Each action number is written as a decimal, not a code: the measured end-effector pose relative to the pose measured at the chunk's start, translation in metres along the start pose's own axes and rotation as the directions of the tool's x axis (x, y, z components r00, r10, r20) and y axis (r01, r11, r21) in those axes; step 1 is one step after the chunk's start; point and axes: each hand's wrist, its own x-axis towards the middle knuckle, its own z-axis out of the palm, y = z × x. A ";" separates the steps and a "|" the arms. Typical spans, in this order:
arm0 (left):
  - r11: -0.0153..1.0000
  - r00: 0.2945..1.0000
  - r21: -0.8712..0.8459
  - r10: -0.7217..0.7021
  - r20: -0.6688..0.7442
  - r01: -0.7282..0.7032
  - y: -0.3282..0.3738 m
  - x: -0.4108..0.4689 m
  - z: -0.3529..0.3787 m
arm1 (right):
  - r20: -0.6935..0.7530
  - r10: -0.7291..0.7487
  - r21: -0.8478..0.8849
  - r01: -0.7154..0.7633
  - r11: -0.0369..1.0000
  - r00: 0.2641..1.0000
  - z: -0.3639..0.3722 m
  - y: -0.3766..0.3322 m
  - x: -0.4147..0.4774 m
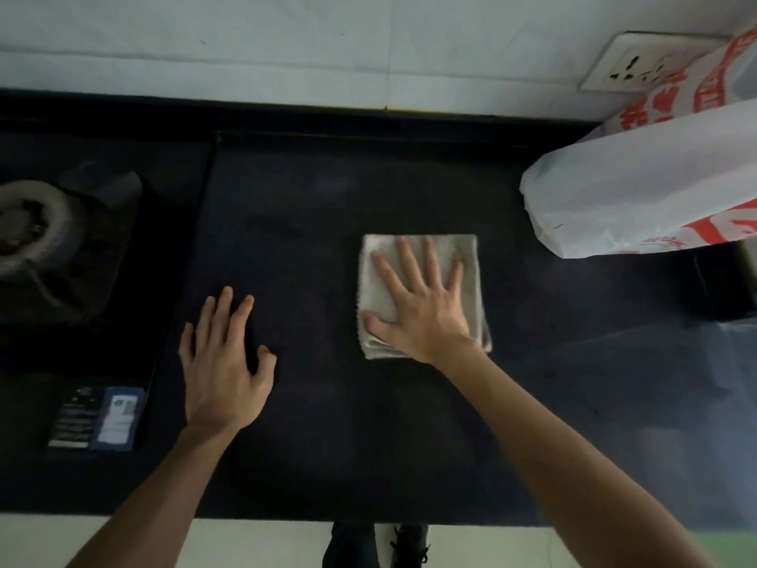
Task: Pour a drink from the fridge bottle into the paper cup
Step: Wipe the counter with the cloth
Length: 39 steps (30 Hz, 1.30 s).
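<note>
Left hand: my left hand [223, 362] lies flat on the dark surface [311, 424], fingers spread wide, holding nothing.
Right hand: my right hand [418, 305] is pressed palm-down on a folded grey cloth [471, 256], fingers fanned out; it bears on the cloth but does not grip it.
Task things: I see no fridge bottle and no paper cup anywhere in the head view, so both must be fetched from outside it.
Stage, my guess: the surface is being wiped or readied; pouring has not begun.
Risk, cloth: if I sweep it far to the right, it may catch the white plastic bag with red print [639, 186], which overhangs that corner and could be dragged or tipped.
Risk, stove: the gas burner [28, 227] sits close on the left; a paper cup set there, or a sleeve passing over it, would be in danger if it is lit. I cannot tell whether it is.
Risk, damp: a wet surface may let a light cup slide as I pour.
Edges: the near edge runs just above my shoes [377, 543]; the tiled wall [286, 43] and a socket [631, 63] close the far side.
Open room: the middle, between my hands and toward the wall, is bare and wide enough for a cup.
</note>
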 end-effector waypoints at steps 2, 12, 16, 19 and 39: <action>1.000 1.000 -0.016 -0.002 -0.001 0.002 0.000 0.000 0.000 | 0.027 -0.071 -0.019 0.071 0.997 0.997 -0.001 -0.048 0.040; 0.998 1.000 -0.056 0.020 -0.003 -0.020 -0.003 0.000 -0.001 | -0.098 0.060 0.041 -0.057 0.998 0.993 0.005 0.032 -0.030; 1.000 1.000 -0.014 0.016 -0.001 -0.016 0.005 -0.002 0.001 | -0.053 0.276 0.042 -0.274 0.961 0.960 0.008 0.086 -0.107; 1.000 1.000 -0.003 -0.004 -0.006 0.004 0.006 -0.001 0.000 | -0.014 0.341 0.057 -0.340 0.939 0.940 0.005 0.067 -0.078; 1.000 1.000 -0.007 -0.005 -0.005 0.005 0.002 -0.001 0.000 | -0.026 0.176 0.062 -0.174 0.983 0.984 -0.032 0.036 0.119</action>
